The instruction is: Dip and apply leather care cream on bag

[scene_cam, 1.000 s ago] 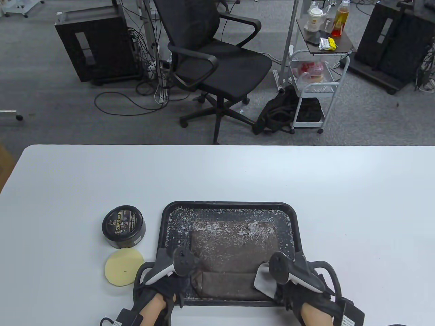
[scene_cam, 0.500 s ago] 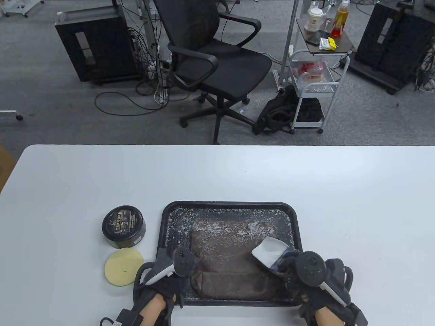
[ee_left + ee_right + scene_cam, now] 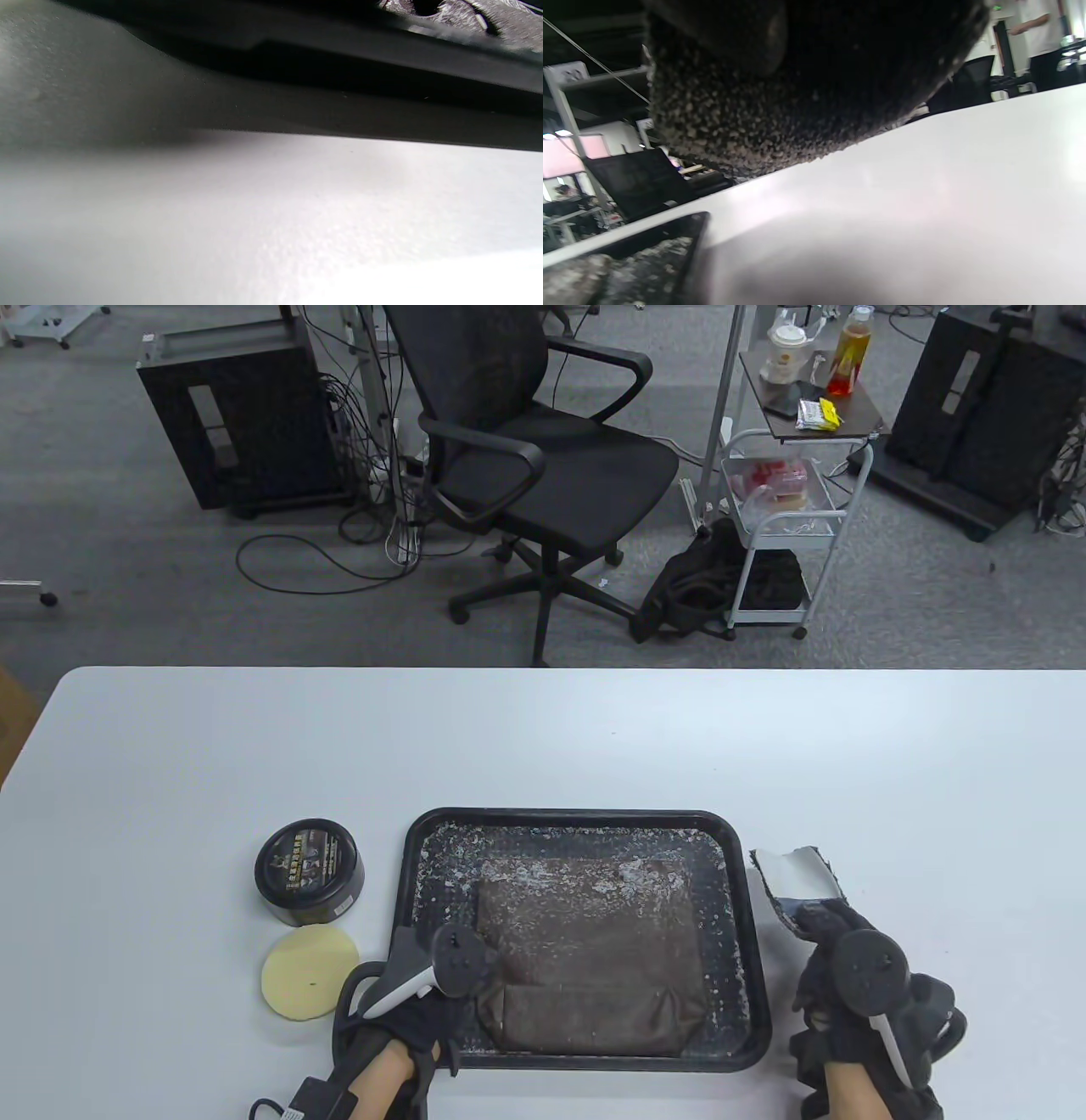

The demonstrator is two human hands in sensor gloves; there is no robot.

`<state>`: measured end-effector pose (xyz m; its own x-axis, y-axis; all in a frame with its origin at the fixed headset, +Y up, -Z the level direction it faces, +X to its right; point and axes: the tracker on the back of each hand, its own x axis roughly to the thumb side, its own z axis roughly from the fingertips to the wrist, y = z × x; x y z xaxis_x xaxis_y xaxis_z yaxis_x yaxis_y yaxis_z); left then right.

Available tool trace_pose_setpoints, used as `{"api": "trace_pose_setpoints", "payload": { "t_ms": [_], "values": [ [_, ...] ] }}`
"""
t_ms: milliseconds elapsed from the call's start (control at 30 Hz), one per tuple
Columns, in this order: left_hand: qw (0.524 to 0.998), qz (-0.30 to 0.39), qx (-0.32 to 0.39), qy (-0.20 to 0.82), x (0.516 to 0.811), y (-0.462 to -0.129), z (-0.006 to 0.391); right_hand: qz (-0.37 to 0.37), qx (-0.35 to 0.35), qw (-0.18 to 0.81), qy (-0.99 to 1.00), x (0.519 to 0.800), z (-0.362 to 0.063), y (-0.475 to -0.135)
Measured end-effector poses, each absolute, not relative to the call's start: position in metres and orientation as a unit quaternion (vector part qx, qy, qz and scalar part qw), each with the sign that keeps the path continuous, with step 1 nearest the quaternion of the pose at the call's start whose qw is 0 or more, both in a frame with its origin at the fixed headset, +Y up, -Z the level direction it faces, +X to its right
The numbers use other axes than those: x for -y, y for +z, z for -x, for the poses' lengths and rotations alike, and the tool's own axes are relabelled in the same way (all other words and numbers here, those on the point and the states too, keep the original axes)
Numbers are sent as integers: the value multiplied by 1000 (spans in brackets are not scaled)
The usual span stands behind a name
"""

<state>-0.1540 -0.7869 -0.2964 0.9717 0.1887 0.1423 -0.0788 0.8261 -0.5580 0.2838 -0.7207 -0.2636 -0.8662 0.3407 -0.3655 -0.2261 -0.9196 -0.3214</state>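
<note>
now w/ right hand [image 3: 857,976] pinching white cloth [image 3: 793,878] just right of tray [image 3: 730,848], left hand [image 3: 424,993] pressing tray's near-left corner, grip unclear. bag [image 3: 585,959] flat in tray; cream tin [image 3: 310,869] left of tray, lid on. best to open tin, dip lightly.

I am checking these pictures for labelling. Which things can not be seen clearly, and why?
- Left hand fingers: table view, hidden under its tracker at the black tray corner.
- Round black cream tin: label too small to read.
- White cloth: right wrist view, blocked by the dark speckled right hand glove.
- Brown leather bag: left wrist view, only a blurred sliver.
</note>
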Motion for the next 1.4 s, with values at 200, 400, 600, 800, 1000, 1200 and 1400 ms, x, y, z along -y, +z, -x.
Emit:
{"api": "trace_pose_setpoints", "payload": {
  "t_ms": [200, 400, 600, 800, 1000, 1200, 1400],
  "values": [
    [950, 289, 96, 75, 788, -296, 154, 240, 70, 126, 960, 743, -290, -272],
    [948, 291, 99, 80, 787, -297, 155, 220, -41, 91, 971, 759, -281, -281],
    [960, 233, 114, 101, 775, -299, 155, 189, -88, 113, 972, 760, -274, -281],
    [980, 102, 103, 139, 745, -299, 165, 174, -109, 134, 970, 763, -273, -279],
    [983, -31, -18, 179, 719, -297, 196, 165, -103, 151, 969, 764, -272, -278],
    [946, -41, -142, 290, 715, -307, 243, 170, -28, 157, 973, 750, -268, -272],
    [919, 13, -244, 309, 723, -321, 290, 163, 38, 145, 975, 731, -255, -266]
  ]
}}
